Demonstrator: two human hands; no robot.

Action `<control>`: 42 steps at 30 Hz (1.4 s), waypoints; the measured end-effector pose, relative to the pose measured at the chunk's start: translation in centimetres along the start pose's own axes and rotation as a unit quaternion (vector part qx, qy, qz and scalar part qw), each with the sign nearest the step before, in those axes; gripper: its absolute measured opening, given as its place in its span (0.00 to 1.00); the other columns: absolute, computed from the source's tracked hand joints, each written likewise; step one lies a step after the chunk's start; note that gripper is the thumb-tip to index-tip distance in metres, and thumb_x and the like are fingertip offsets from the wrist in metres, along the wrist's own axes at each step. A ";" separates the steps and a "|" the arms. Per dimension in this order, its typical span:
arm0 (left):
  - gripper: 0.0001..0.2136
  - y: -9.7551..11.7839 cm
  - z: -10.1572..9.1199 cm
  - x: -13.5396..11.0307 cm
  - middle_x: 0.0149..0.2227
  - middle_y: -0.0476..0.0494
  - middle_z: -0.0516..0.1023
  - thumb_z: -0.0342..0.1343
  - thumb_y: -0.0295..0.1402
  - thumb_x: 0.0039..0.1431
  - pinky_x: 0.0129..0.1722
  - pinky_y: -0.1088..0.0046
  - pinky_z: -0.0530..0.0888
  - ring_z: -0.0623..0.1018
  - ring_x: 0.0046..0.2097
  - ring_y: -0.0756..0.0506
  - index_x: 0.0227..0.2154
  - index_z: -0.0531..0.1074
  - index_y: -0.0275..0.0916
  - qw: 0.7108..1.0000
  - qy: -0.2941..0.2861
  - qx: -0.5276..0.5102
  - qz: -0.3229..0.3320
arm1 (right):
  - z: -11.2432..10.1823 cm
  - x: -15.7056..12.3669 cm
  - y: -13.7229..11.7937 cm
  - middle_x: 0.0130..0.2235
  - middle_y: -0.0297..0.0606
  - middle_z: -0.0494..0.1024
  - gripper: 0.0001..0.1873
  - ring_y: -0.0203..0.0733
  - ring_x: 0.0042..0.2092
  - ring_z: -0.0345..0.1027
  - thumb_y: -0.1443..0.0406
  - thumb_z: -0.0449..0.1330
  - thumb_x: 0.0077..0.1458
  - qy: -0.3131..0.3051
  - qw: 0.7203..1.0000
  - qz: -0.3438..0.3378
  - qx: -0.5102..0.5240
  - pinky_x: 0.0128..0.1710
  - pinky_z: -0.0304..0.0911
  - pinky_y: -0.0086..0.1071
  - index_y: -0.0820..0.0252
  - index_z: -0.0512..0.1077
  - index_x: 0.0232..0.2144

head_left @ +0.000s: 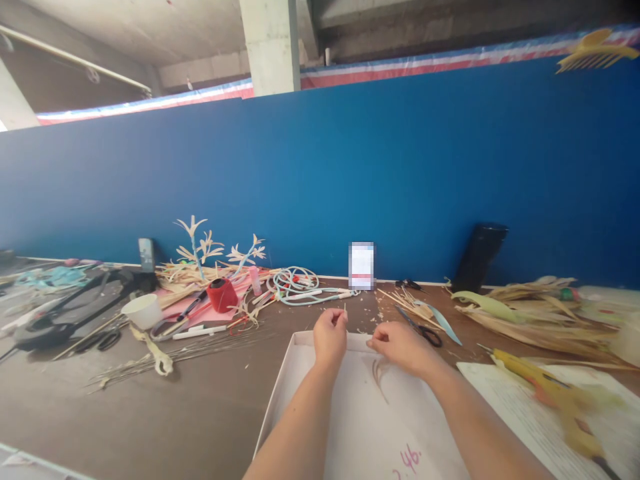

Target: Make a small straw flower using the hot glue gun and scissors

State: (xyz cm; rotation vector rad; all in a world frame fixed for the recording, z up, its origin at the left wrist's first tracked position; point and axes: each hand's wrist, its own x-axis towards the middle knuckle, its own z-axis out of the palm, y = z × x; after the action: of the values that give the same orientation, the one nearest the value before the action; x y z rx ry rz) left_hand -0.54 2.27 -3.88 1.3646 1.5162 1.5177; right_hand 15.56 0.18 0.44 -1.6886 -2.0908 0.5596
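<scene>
My left hand (329,337) is closed in a pinch over the far edge of a white tray (281,390), holding a thin pale sliver that sticks up from the fingertips. A little to its right, my right hand (400,345) is also closed, fingers curled and pinched near the tray's far rim; what it holds is too small to make out. A faint brown curved mark lies on the tray's floor just below the right hand. Black-handled scissors (424,329) lie on the brown table just beyond the right hand.
A yellow glue gun (550,393) lies on paper at the right, dried husks (525,310) behind it. At the left are a red spool (222,295), a white cup (143,311), coiled cord (296,285), wires and straw flowers (200,247). A blue wall (320,180) backs the table.
</scene>
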 end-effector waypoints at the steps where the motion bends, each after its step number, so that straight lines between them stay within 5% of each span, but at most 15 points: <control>1: 0.08 -0.1 0.0 0.0 0.28 0.47 0.75 0.51 0.35 0.52 0.33 0.74 0.64 0.71 0.30 0.49 0.29 0.73 0.38 1.000 0.001 0.006 0.000 | -0.5 -0.2 0.0 0.23 0.35 0.75 0.12 0.37 0.25 0.64 0.57 0.60 0.44 -0.029 0.999 0.003 -0.015 0.23 0.48 0.29 0.57 0.71 0.17; 6: 0.08 -0.1 0.0 0.1 0.29 0.47 0.76 0.51 0.36 0.52 0.33 0.74 0.65 0.72 0.31 0.48 0.30 0.73 0.39 1.000 -0.007 0.022 -0.005 | -1.7 -1.1 -0.7 0.20 0.32 0.73 0.10 0.35 0.24 0.63 0.57 0.62 0.41 -0.109 0.992 0.008 -0.054 0.21 0.45 0.29 0.56 0.73 0.18; 16: 0.08 0.1 0.1 -0.1 0.29 0.47 0.76 0.52 0.36 0.52 0.32 0.74 0.64 0.71 0.31 0.48 0.30 0.73 0.39 0.999 -0.020 0.011 -0.022 | -3.0 -1.4 -1.3 0.25 0.35 0.75 0.07 0.36 0.25 0.64 0.63 0.59 0.42 -0.089 0.986 0.077 -0.120 0.22 0.44 0.30 0.57 0.73 0.16; 20: 0.08 0.0 0.2 0.0 0.28 0.47 0.75 0.52 0.37 0.52 0.32 0.74 0.64 0.71 0.30 0.49 0.30 0.73 0.39 1.000 -0.019 0.014 -0.012 | -2.7 -1.5 -0.8 0.33 0.34 0.77 0.06 0.40 0.31 0.67 0.63 0.61 0.38 -0.091 0.986 0.056 -0.131 0.25 0.48 0.29 0.51 0.76 0.24; 29: 0.09 0.2 0.0 -0.1 0.28 0.47 0.75 0.52 0.37 0.52 0.31 0.74 0.65 0.71 0.30 0.49 0.29 0.73 0.39 0.999 -0.020 0.022 -0.012 | -1.3 -1.4 -0.4 0.31 0.34 0.78 0.07 0.40 0.30 0.67 0.68 0.57 0.40 -0.107 0.981 0.023 -0.160 0.26 0.49 0.30 0.51 0.74 0.23; 36: 0.09 0.8 -0.2 -0.1 0.27 0.47 0.75 0.52 0.37 0.52 0.32 0.74 0.65 0.71 0.30 0.49 0.29 0.73 0.38 0.999 -0.024 0.023 -0.016 | -1.8 -0.9 0.3 0.28 0.34 0.77 0.05 0.39 0.30 0.67 0.67 0.58 0.41 -0.093 0.995 -0.019 -0.030 0.26 0.52 0.29 0.56 0.74 0.21; 39: 0.08 0.8 -0.2 -0.1 0.26 0.48 0.74 0.52 0.36 0.52 0.31 0.74 0.64 0.70 0.29 0.49 0.28 0.73 0.38 0.999 -0.024 0.016 -0.016 | -2.2 -0.6 -0.2 0.26 0.34 0.75 0.06 0.36 0.28 0.64 0.64 0.58 0.44 -0.069 0.993 -0.029 0.092 0.26 0.54 0.28 0.59 0.73 0.22; 42: 0.08 0.8 -0.1 0.0 0.25 0.49 0.74 0.51 0.36 0.52 0.30 0.75 0.64 0.70 0.28 0.50 0.28 0.73 0.38 1.000 -0.027 -0.002 -0.016 | -2.2 -0.2 -0.7 0.18 0.30 0.67 0.10 0.31 0.21 0.56 0.58 0.59 0.46 -0.019 0.966 0.030 0.256 0.19 0.48 0.25 0.59 0.72 0.26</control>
State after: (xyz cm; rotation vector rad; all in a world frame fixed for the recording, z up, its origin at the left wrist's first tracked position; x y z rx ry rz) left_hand -0.43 2.09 -3.14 1.3609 1.4951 1.4522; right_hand 16.21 0.00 2.64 -1.4440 -1.7200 1.0546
